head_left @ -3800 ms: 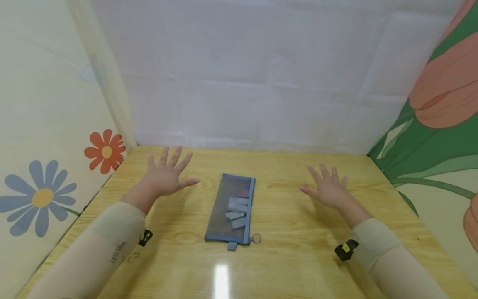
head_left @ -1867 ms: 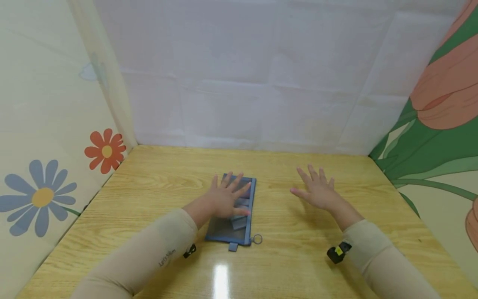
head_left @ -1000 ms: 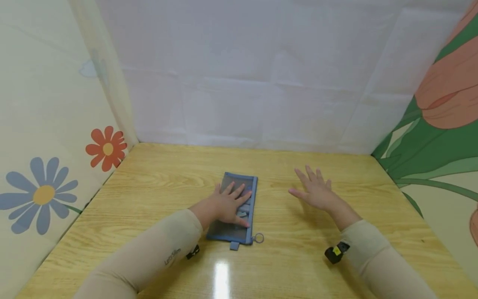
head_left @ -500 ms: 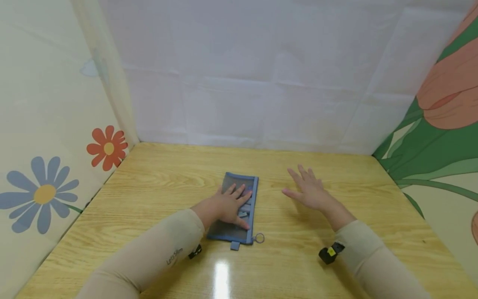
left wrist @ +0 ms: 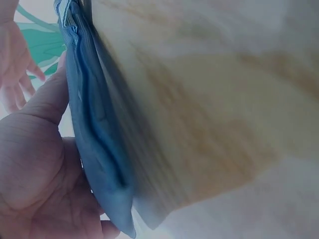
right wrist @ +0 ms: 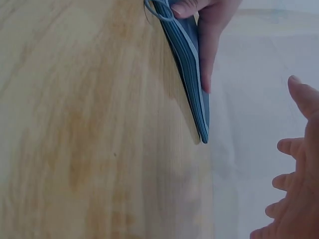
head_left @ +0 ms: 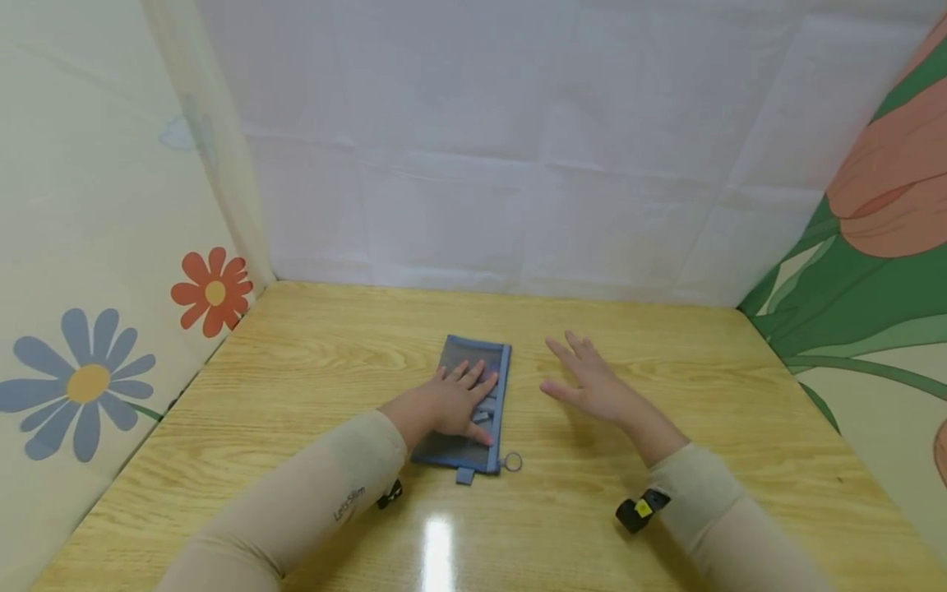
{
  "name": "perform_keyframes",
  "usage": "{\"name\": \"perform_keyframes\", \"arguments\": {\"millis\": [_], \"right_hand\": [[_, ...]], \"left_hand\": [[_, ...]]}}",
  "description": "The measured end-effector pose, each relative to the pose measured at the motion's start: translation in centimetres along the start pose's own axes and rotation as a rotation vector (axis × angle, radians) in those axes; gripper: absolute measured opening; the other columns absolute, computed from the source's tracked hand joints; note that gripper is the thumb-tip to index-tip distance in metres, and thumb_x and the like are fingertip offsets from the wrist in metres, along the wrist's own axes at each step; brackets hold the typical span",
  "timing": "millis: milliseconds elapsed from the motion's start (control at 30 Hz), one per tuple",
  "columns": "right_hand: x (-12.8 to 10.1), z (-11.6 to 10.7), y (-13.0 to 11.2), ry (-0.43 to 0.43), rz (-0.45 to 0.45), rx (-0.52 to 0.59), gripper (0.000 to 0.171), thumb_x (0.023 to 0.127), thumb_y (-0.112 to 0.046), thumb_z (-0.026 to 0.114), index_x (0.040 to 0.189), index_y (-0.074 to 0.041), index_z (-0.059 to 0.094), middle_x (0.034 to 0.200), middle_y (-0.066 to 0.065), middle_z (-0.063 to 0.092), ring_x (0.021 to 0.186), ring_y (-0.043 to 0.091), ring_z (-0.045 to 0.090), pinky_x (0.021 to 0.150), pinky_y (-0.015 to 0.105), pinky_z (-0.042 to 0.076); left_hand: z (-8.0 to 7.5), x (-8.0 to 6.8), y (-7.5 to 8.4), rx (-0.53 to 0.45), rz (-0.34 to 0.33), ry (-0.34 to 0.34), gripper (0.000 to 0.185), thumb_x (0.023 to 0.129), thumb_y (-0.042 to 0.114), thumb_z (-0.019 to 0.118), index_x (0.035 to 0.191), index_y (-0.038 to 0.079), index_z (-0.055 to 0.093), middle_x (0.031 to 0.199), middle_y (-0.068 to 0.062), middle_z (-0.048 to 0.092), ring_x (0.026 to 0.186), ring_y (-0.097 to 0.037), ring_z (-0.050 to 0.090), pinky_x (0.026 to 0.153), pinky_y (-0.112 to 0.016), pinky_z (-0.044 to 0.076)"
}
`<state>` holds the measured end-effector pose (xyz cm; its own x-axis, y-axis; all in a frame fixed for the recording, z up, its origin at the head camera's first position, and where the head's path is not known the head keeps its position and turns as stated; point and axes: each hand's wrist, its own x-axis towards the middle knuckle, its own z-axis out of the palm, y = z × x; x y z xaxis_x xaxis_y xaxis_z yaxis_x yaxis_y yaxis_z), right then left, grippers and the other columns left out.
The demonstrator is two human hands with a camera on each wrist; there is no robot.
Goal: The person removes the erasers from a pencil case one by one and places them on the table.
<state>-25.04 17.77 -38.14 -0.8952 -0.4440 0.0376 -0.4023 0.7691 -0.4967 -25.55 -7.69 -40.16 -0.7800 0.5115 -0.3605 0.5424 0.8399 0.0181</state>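
A grey mesh pouch (head_left: 468, 362) with blue trim lies flat on the wooden table (head_left: 355, 345), its zipper ring (head_left: 512, 462) at the near right corner. Small blue-grey blocks show through the mesh. My left hand (head_left: 453, 403) lies flat on the pouch, fingers straight and spread. In the left wrist view the left hand (left wrist: 35, 164) lies against the pouch (left wrist: 94, 129). My right hand (head_left: 588, 382) hovers open just right of the pouch, not touching it. The right wrist view shows the pouch (right wrist: 192, 79) edge-on and the right hand's fingers (right wrist: 291, 189) spread.
White panels close the back of the table; a flowered wall (head_left: 89, 386) stands on the left and a tulip-patterned wall (head_left: 873, 271) on the right. A light glare (head_left: 438, 551) sits on the near table surface. A small black tag (head_left: 636, 511) hangs at the right sleeve.
My left hand moved from the table's left onto the pouch and stays pressed there. My right hand has drifted leftward toward the pouch. The pouch shifted slightly.
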Motion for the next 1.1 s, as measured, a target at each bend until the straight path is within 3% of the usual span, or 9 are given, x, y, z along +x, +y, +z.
{"name": "perform_keyframes", "arguments": {"millis": [267,667,900,1100], "right_hand": [[0.0,1.3,-0.9,-0.036,-0.074,0.041,0.075,0.085,-0.056,0.052,0.146,-0.025,0.022,0.153,0.01,0.006,0.137,0.038,-0.001,0.103,0.061,0.013],[-0.2,2.5,-2.6,-0.062,-0.232,0.065,0.061,0.085,-0.036,0.063,0.137,-0.013,0.043,0.142,0.012,0.037,0.131,0.031,0.029,0.105,0.05,0.024],[-0.1,3.1,-3.0,-0.077,-0.304,0.11,0.043,0.085,-0.024,0.065,0.124,-0.007,0.055,0.121,0.006,0.055,0.11,0.022,0.052,0.089,0.038,0.045],[-0.3,3.2,-3.5,-0.118,-0.301,0.15,0.035,0.085,-0.018,0.065,0.117,-0.004,0.059,0.11,0.011,0.06,0.096,0.023,0.058,0.08,0.035,0.049]], "left_hand": [[-0.1,0.0,0.1,-0.008,0.005,-0.008,0.105,0.071,0.077,0.042,0.148,0.02,0.002,0.152,-0.009,-0.006,0.138,-0.033,-0.002,0.108,-0.053,0.006],[-0.4,0.0,0.2,0.002,-0.013,-0.046,0.122,0.056,0.085,0.046,0.148,0.022,-0.002,0.152,-0.008,-0.007,0.138,-0.033,-0.002,0.109,-0.052,0.007],[-0.5,-0.1,0.3,-0.006,-0.016,-0.059,0.124,0.054,0.085,0.048,0.148,0.022,-0.003,0.152,-0.008,-0.008,0.138,-0.032,-0.004,0.109,-0.052,0.006],[-0.6,-0.2,0.3,0.005,-0.015,-0.05,0.123,0.055,0.083,0.051,0.148,0.02,-0.001,0.153,-0.009,-0.006,0.138,-0.032,-0.002,0.108,-0.053,0.008]]}}
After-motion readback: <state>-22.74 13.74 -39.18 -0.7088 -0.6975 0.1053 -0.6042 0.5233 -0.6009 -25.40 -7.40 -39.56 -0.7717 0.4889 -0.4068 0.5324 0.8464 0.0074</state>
